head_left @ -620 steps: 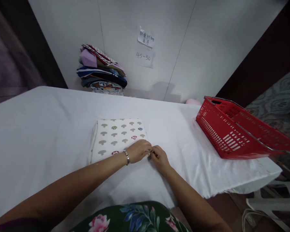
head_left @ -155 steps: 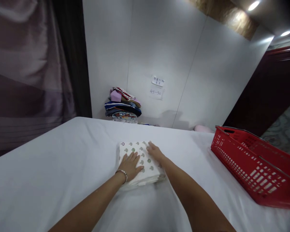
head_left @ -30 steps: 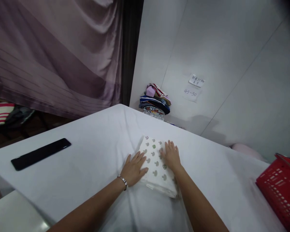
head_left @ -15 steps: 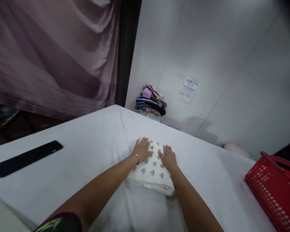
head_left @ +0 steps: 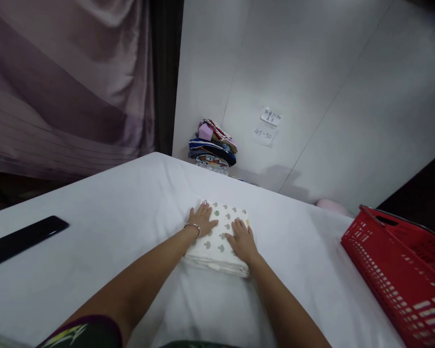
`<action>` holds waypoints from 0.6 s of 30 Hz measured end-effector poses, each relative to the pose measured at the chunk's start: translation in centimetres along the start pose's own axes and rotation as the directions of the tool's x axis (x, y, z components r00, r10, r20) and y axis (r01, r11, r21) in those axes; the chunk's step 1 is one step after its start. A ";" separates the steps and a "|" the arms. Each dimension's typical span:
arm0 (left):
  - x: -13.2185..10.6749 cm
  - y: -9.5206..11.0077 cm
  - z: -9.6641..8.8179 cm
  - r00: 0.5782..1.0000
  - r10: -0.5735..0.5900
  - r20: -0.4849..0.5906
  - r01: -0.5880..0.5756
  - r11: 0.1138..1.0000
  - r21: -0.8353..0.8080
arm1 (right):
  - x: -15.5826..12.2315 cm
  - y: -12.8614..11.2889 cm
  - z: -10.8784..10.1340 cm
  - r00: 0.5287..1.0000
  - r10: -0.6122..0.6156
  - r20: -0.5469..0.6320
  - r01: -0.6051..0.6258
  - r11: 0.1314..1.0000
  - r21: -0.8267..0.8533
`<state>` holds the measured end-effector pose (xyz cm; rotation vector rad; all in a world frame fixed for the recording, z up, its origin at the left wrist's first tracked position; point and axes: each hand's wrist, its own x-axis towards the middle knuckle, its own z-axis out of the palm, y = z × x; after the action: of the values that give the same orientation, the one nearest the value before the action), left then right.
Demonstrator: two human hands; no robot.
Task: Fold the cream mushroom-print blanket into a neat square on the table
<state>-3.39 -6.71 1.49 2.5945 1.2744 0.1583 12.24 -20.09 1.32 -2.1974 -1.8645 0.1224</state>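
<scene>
Resting open, fingers spread, the left hand (head_left: 203,221) and right hand (head_left: 243,242) lie atop the folded mushroom-print cloth (head_left: 217,238) on the white-covered worktop (head_left: 293,270). It looks soft and light, its layers likely to slip; supporting both sides from beneath seems best.

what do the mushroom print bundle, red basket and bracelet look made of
Mushroom-print bundle: matte, soft-looking fabric, perhaps cotton, with layered folded edges. Red basket: probably smooth plastic, its thin walls pierced by regular slots. Bracelet: silvery and shiny, likely metal.

Cloth (head_left: 218,240) — white, grey mushroom print
</scene>
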 end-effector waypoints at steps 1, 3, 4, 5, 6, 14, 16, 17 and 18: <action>0.1 0.0 0.0 1.000 -0.006 0.007 0.006 1.000 -0.025 | -0.3 0.0 0.2 1.000 0.006 0.006 -0.006 1.000 0.020; 0.3 -0.1 -0.2 1.000 -0.016 0.021 0.018 0.996 -0.085 | -0.5 0.0 0.2 1.000 0.008 0.003 -0.008 0.998 0.060; 0.4 -0.1 -0.3 0.999 -0.020 0.027 0.023 0.993 -0.112 | -0.4 0.0 0.1 1.000 0.001 -0.005 -0.001 0.996 0.084; 0.5 -0.2 -0.5 0.999 -0.025 0.029 0.029 0.991 -0.133 | -0.4 0.1 -0.1 1.000 -0.006 -0.015 0.008 0.993 0.116; 0.4 -0.3 -0.8 0.999 -0.032 0.027 0.036 0.988 -0.148 | -0.4 0.2 -0.2 1.000 -0.007 -0.028 0.011 0.987 0.159; -5.6 -1.9 -1.7 0.976 -0.217 -0.028 0.197 0.929 -0.313 | -5.3 2.1 1.7 0.903 0.422 -0.076 -0.219 0.607 0.764; -7.0 -1.9 -1.7 0.956 -0.293 0.006 0.272 0.882 -0.385 | -6.6 1.9 1.9 0.889 0.449 -0.084 -0.189 0.528 0.828; -7.5 -1.9 -1.7 0.948 -0.317 0.035 0.303 0.861 -0.408 | -7.1 1.6 1.9 0.884 0.460 -0.083 -0.177 0.494 0.851; -7.7 -1.9 -1.8 0.946 -0.318 0.057 0.311 0.852 -0.421 | -7.5 1.2 1.7 0.879 0.472 -0.072 -0.174 0.458 0.872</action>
<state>-9.91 -11.34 2.84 1.9931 1.4607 0.3519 11.65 -27.37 -1.36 -1.6531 -0.8308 0.5972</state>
